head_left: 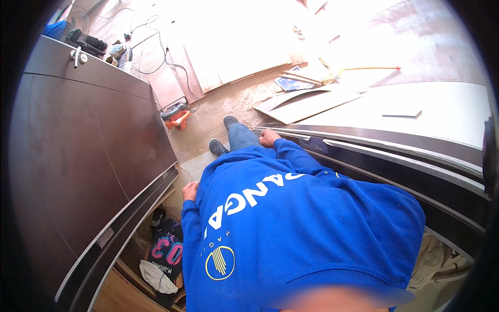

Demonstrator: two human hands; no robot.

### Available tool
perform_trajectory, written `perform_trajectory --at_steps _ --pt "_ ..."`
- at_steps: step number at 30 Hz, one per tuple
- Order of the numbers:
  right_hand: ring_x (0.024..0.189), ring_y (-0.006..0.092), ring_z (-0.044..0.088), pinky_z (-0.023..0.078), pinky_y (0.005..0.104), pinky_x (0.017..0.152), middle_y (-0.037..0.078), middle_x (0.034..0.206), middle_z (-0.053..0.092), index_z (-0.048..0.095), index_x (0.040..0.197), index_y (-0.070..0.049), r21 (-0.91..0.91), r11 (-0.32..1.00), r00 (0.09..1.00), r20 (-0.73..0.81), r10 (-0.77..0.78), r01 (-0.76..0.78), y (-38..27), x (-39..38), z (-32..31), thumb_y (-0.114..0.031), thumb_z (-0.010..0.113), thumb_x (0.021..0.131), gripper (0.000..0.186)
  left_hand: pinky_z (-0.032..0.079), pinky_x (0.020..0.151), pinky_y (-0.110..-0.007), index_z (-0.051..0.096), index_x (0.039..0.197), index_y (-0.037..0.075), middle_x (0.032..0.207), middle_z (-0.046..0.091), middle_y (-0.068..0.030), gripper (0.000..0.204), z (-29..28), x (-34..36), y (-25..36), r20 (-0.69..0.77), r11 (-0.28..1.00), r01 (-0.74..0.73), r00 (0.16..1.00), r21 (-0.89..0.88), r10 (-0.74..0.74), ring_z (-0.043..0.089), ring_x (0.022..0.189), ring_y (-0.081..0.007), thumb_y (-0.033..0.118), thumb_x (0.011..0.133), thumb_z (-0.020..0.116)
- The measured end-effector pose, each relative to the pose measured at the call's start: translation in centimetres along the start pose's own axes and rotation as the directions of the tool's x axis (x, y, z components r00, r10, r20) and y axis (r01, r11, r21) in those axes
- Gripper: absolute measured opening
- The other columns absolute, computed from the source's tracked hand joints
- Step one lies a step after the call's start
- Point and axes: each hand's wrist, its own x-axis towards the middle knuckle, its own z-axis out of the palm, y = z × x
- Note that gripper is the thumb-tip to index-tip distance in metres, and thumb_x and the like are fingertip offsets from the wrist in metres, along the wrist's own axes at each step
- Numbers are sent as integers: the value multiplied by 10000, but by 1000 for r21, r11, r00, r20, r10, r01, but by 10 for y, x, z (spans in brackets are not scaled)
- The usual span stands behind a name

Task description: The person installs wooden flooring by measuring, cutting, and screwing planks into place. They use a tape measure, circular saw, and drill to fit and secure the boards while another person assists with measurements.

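Note:
My left hand (pixel 190 191) hangs at my left side with its fingers curled in. It is near the edge of a dark brown door (pixel 88 125), and a thin pale line shows beside it; what lies inside the fingers is hidden. My right hand (pixel 269 138) is farther forward, with fingers closed at the near end of a long dark frame edged with silver strips (pixel 358 148). Whether it grips the strip or something small cannot be made out. The blue sweatshirt on my torso fills the middle, with my feet in dark shoes (pixel 218 147) beyond.
An orange and black power tool (pixel 178 115) with a trailing cable lies ahead on the dusty floor. Thin cut panels (pixel 306 104) and a yellow strip (pixel 369 68) lie at the far right. A dark printed shirt (pixel 166 252) and white cloth (pixel 157 276) are at lower left.

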Motion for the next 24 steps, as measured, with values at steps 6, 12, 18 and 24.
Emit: perform_trajectory --at_steps 6,12,18,24 --pt "985 407 688 538 461 892 271 1041 697 728 991 18 -19 1000 1000 11 -22 22 0 1 0 -260 603 826 347 513 702 -282 757 976 -18 816 725 -59 285 0 -1 0 -13 999 -4 1000 53 5 634 732 -122 243 878 695" --pt "972 401 697 539 458 884 275 1020 701 734 985 10 -18 1000 999 29 -24 25 4 6 2 -272 625 818 345 512 704 -289 756 964 -22 808 722 -59 293 0 -9 10 -34 999 -18 999 44 20 630 730 -127 251 873 699" --pt "958 396 702 542 455 880 279 1007 703 739 972 0 -9 1000 1000 10 -2 2 3 7 3 -264 619 806 334 517 709 -304 757 953 -9 806 728 -76 322 -1 -6 6 -49 994 -13 999 112 18 648 738 -143 295 859 708" --pt "900 406 703 553 457 839 288 953 699 718 887 22 -56 995 996 -30 -90 88 14 14 8 -251 605 786 312 535 691 -326 757 944 3 818 739 -104 305 4 1 -6 -50 1000 31 998 4 -30 662 719 -160 291 865 697"
